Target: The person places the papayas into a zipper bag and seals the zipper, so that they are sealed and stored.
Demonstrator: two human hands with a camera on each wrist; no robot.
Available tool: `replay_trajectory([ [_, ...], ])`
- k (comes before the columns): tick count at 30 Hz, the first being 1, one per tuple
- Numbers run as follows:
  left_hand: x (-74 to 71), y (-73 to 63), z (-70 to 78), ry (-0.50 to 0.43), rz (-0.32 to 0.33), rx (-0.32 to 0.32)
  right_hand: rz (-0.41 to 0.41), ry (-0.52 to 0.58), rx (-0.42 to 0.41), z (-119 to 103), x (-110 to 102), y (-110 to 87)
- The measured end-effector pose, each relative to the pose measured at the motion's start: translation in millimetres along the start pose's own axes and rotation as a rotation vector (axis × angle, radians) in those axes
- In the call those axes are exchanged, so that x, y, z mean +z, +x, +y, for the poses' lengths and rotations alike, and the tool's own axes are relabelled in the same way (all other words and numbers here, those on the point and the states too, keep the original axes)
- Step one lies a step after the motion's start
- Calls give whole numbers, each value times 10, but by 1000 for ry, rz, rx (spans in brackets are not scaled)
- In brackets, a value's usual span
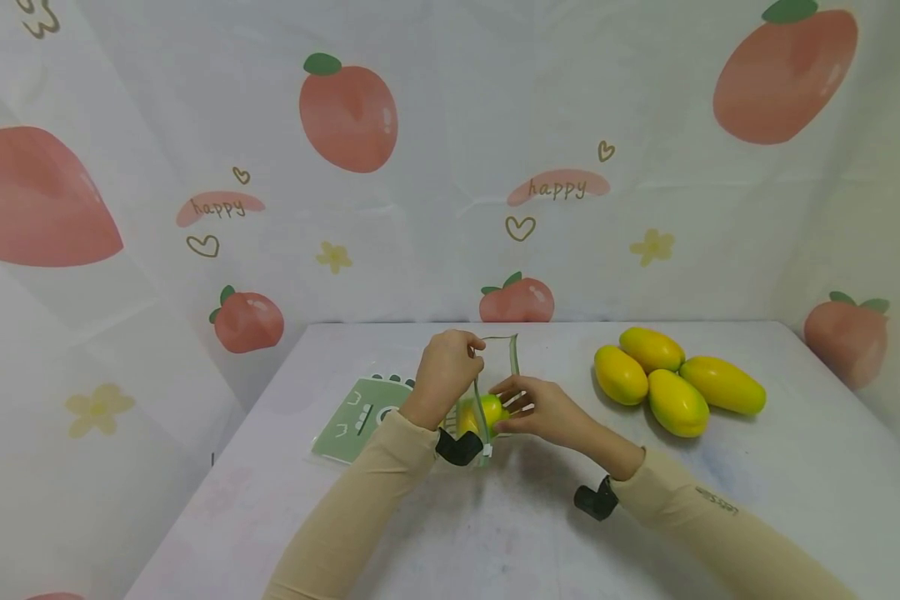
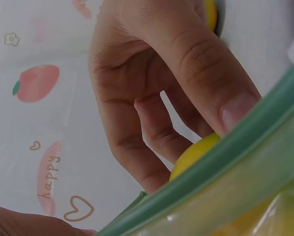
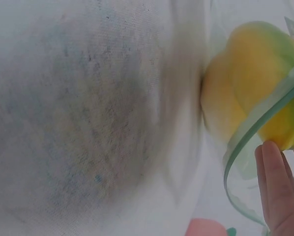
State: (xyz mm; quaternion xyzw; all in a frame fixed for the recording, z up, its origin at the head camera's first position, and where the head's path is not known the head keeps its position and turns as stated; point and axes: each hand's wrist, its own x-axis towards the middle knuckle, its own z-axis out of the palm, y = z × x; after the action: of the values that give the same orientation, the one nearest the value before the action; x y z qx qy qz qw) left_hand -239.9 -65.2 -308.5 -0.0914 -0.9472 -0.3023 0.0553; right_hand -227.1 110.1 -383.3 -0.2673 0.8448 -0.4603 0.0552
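Observation:
My left hand [image 1: 446, 371] pinches the upper edge of a clear zip bag [image 1: 515, 357] with a green rim, which stands open on the table. With spread, bent fingers, my right hand [image 1: 543, 404] holds the end of a yellow-green mango [image 1: 492, 410] at the bag's mouth. In the right wrist view, that mango [image 3: 265, 69] lies within the green rim, against another mango [image 3: 217, 96] seen through the clear plastic. The left wrist view shows the right thumb and fingers around a mango [image 2: 191, 155], partly covered by the green rim.
Several yellow-green mangoes [image 1: 678, 402] lie grouped on the right of the white table [image 1: 802, 492]. Flat on the left is a green bag [image 1: 352, 417] with a cartoon monster face. A fruit-print cloth [image 1: 420, 233] hangs behind the table.

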Motion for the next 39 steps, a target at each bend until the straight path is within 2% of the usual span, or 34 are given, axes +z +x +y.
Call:
replay_trajectory([
  [26, -1, 5, -21, 17, 21, 9, -85, 2, -52, -16, 40, 27],
  [39, 1, -4, -26, 4, 29, 17, -99, 33, -43, -47, 29, 7],
])
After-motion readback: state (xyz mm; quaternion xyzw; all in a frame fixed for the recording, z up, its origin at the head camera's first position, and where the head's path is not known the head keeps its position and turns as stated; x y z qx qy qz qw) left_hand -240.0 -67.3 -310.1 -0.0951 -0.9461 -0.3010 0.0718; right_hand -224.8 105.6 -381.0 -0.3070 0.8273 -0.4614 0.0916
